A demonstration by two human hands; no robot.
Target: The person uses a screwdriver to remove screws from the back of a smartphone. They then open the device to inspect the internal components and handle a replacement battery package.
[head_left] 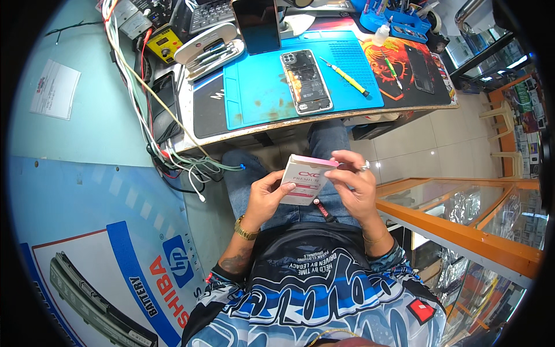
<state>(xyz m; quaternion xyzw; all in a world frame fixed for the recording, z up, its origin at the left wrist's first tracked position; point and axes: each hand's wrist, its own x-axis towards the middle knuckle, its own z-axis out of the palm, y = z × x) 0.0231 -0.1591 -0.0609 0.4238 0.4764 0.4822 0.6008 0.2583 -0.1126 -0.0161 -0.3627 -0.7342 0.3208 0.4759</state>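
Observation:
Over my lap I hold a small white and pink cardboard box [303, 178], tilted with its pink top edge away from me. My left hand [263, 199] is closed around its left side, thumb on the front face. At the upper right corner, the fingers and thumb of my right hand [354, 186] are bent against the box's edge. Beyond, on the blue repair mat [254, 87], lies a smartphone with its back cover off [306, 81], its battery and inner parts showing. A yellow-green precision screwdriver [347, 78] rests to the right of that phone.
The workbench edge [260, 132] runs just past my knees. On the bench are an open tool case [211, 55], an upright dark screen [256, 26], a dark phone [420, 69] and a blue organizer [399, 23]. Cables [191, 165] hang at left; a glass showcase [457, 220] stands at right.

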